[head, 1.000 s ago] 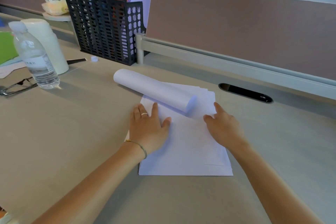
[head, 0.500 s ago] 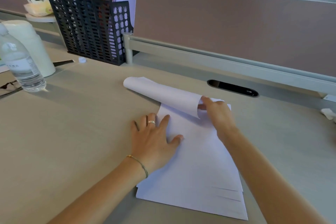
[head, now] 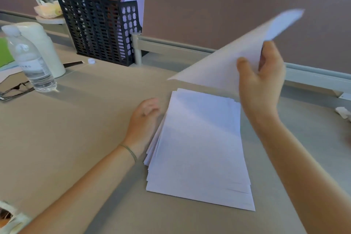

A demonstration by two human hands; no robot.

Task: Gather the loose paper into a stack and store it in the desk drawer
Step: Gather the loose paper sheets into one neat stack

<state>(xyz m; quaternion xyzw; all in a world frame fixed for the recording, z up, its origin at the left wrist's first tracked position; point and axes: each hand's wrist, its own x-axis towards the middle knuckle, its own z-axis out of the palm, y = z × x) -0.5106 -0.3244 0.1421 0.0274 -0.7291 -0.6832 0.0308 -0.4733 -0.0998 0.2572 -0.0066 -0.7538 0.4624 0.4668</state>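
A: Where is the paper held, and by what?

B: One sheet [head: 226, 61] is pinched in the right hand [head: 260, 83], thumb on the near face and fingers behind it, and is lifted clear of the desk [head: 66, 129]. The stack [head: 199, 148] lies flat below, toward 7 o'clock from that grip, with its long axis run roughly from 12 to 6.

A: And the left hand [head: 144, 118]?

B: It is set at the stack's 9 o'clock edge, touching or just beside it. Nothing appears to be grasped; the fingers are blurred, so contact cannot be settled.

A: Which hand is nearer the stack?

B: The left. The sheet would probably have to be brought down and toward 7 o'clock to be laid on top.

A: What is hard to make out?

B: The sheet's far corner is smeared by motion. The stack's left and near edges are fanned, not squared. No drawer is seen at all; its position cannot be told.
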